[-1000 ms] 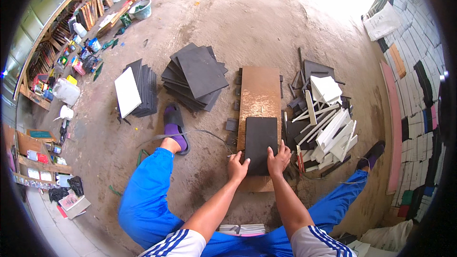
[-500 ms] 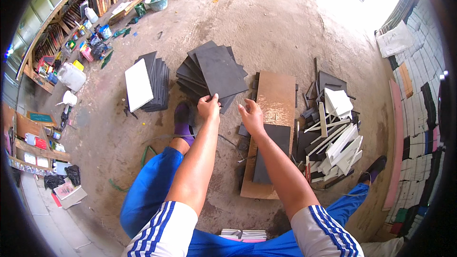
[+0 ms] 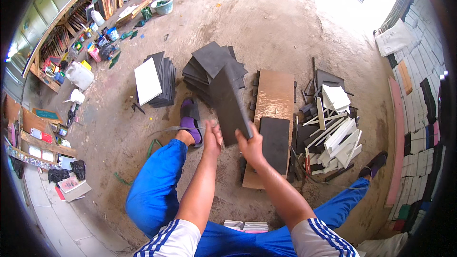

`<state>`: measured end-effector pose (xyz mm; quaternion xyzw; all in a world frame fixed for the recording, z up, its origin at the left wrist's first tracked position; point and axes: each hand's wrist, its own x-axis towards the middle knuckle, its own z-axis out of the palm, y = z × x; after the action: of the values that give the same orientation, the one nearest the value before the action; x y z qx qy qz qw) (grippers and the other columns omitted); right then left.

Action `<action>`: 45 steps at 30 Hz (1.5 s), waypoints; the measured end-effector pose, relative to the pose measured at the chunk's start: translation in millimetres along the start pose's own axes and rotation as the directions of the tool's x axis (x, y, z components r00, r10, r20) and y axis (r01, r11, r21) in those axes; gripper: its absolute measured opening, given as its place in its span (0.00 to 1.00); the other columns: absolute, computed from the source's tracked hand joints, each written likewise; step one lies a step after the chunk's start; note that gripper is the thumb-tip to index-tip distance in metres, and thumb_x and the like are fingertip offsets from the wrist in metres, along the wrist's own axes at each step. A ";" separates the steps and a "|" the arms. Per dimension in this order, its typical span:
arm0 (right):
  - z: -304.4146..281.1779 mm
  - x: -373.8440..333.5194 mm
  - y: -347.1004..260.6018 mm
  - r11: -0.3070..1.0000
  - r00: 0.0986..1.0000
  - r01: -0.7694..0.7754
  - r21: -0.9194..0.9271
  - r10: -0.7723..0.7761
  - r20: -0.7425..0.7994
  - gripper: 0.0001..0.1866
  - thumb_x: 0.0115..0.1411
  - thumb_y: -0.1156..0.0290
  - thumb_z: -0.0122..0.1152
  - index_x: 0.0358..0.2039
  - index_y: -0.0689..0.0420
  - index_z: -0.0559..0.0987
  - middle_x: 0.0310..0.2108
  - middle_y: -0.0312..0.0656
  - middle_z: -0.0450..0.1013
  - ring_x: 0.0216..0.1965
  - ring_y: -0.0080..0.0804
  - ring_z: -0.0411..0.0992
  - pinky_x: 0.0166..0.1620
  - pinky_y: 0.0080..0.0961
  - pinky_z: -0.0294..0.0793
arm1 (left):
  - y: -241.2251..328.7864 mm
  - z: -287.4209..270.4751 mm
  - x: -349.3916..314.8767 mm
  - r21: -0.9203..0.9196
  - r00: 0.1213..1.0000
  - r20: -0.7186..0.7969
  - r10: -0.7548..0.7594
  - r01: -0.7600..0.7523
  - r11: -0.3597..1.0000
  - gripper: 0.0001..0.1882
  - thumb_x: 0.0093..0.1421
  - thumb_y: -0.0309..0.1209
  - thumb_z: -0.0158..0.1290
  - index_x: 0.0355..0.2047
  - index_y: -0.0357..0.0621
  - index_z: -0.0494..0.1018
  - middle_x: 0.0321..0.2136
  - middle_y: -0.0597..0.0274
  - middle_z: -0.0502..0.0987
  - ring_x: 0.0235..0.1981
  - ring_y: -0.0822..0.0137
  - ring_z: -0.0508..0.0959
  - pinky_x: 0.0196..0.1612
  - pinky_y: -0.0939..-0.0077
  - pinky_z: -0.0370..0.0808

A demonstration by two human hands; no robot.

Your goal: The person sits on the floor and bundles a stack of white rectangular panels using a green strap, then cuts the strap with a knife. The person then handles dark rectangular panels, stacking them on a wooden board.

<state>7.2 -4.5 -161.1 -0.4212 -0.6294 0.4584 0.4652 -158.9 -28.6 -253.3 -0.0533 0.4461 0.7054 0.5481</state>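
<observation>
Head view: I see both hands, left hand (image 3: 213, 138) and right hand (image 3: 251, 143), each grip clenched on a dark slate tile (image 3: 230, 103) lifted (tilted) above the tile stack (image 3: 209, 66), beside the brown board (image 3: 273, 97).

This is a rough workshop with a bare concrete floor (image 3: 295, 24), shown by stacks of dark cut panels (image 3: 209, 69), a heap of white offcuts (image 3: 335, 128), a brown work board (image 3: 272, 100) laid flat, cluttered wooden shelves (image 3: 57, 43) of bottles and tins, and coloured sheets (image 3: 419, 109) leaning along one wall.
</observation>
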 end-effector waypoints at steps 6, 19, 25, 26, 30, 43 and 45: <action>-52.0 -58.4 -9.1 0.951 0.955 -0.297 0.086 0.294 0.049 0.31 0.63 0.68 0.72 0.64 0.59 0.72 0.43 0.46 0.79 0.43 0.27 0.77 0.45 0.25 0.78 | -38.4 8.7 -62.2 0.368 0.991 0.079 0.108 -0.130 0.921 0.23 0.72 0.31 0.54 0.65 0.39 0.68 0.57 0.56 0.78 0.55 0.63 0.78 0.58 0.69 0.75; -174.5 -85.9 118.6 0.863 0.880 -0.426 -0.271 0.326 -0.345 0.32 0.59 0.67 0.74 0.64 0.55 0.77 0.46 0.43 0.75 0.46 0.34 0.75 0.51 0.32 0.74 | -150.0 36.7 -94.6 0.916 0.931 0.287 0.226 -0.336 0.219 0.30 0.61 0.40 0.65 0.59 0.33 0.75 0.52 0.41 0.80 0.54 0.47 0.81 0.56 0.60 0.76; -184.1 -78.0 141.3 0.834 0.890 -0.415 -0.363 0.290 -0.353 0.31 0.57 0.66 0.75 0.62 0.55 0.79 0.41 0.42 0.73 0.44 0.36 0.73 0.50 0.31 0.74 | -168.6 37.8 -81.2 0.922 0.898 0.378 0.224 -0.387 -0.004 0.33 0.62 0.42 0.63 0.61 0.33 0.73 0.60 0.40 0.74 0.60 0.45 0.75 0.63 0.59 0.72; -184.4 -76.3 146.6 0.837 0.896 -0.401 -0.371 0.275 -0.348 0.31 0.57 0.66 0.75 0.62 0.54 0.79 0.41 0.42 0.73 0.44 0.36 0.73 0.50 0.31 0.74 | -170.1 38.5 -79.1 0.925 0.902 0.374 0.218 -0.381 -0.009 0.33 0.62 0.42 0.63 0.61 0.33 0.73 0.60 0.40 0.74 0.60 0.44 0.75 0.63 0.59 0.72; -182.7 -71.3 160.4 0.823 0.899 -0.406 -0.398 0.283 -0.333 0.30 0.58 0.66 0.74 0.62 0.54 0.79 0.41 0.43 0.72 0.44 0.37 0.74 0.50 0.32 0.74 | -175.3 37.4 -71.4 0.934 0.917 0.342 0.208 -0.355 0.030 0.33 0.63 0.42 0.63 0.61 0.32 0.73 0.60 0.39 0.74 0.60 0.43 0.75 0.63 0.58 0.72; -159.6 -57.3 142.8 0.612 0.901 -0.416 -0.673 0.175 -0.397 0.29 0.58 0.64 0.74 0.60 0.53 0.79 0.45 0.47 0.70 0.49 0.48 0.71 0.54 0.42 0.72 | -174.1 30.4 -58.6 0.937 0.909 0.342 0.239 -0.350 -0.012 0.31 0.61 0.44 0.64 0.58 0.32 0.76 0.55 0.42 0.78 0.57 0.44 0.76 0.61 0.57 0.72; -149.9 -42.5 128.0 0.596 0.928 -0.335 -0.730 0.073 -0.366 0.29 0.58 0.63 0.73 0.60 0.52 0.78 0.47 0.48 0.70 0.52 0.51 0.69 0.56 0.44 0.70 | -171.3 25.9 -46.3 0.925 0.902 0.322 0.289 -0.364 0.106 0.31 0.61 0.45 0.64 0.58 0.35 0.76 0.54 0.45 0.78 0.55 0.45 0.76 0.60 0.56 0.73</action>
<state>175.1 11.4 -271.6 -0.7147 -0.6344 0.1205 0.2686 10.7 -44.2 -309.6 0.4256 0.7723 0.3647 0.2991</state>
